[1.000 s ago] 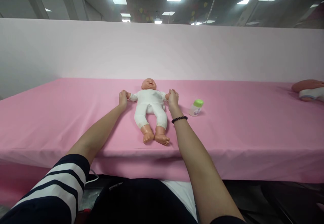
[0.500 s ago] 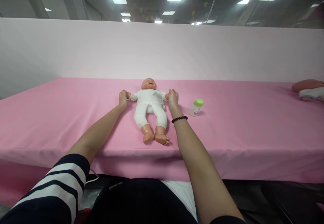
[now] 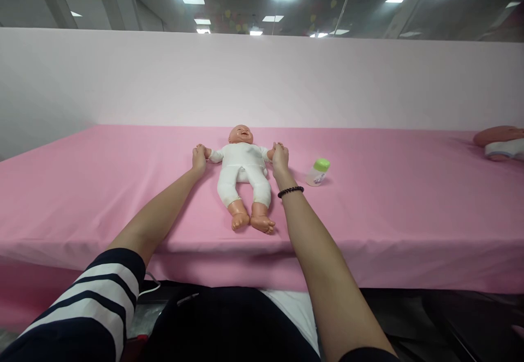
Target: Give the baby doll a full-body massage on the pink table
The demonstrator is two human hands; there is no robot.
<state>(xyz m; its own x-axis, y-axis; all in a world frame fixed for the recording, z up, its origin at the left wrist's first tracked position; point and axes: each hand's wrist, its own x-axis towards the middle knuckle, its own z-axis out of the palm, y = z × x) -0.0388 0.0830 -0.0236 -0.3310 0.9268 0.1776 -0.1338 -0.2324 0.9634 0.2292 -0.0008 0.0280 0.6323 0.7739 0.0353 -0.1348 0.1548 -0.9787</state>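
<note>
A baby doll [image 3: 243, 160] with a white cloth body lies on its back on the pink-covered table [image 3: 376, 203], its head away from me and its bare feet toward me. Its arms are spread to both sides. My left hand [image 3: 199, 160] is closed around the doll's hand on the left. On the other side, my right hand [image 3: 280, 159] grips the doll's other hand. Most of the doll's fingers are hidden behind mine. A small clear bottle with a green cap [image 3: 318, 172] stands tilted-looking on the cloth, just right of my right hand.
Part of a second doll [image 3: 501, 142] lies at the far right edge of the table. A white wall panel [image 3: 262, 81] rises behind the table, with glass above it. The cloth hangs over the table's front edge, close to my lap.
</note>
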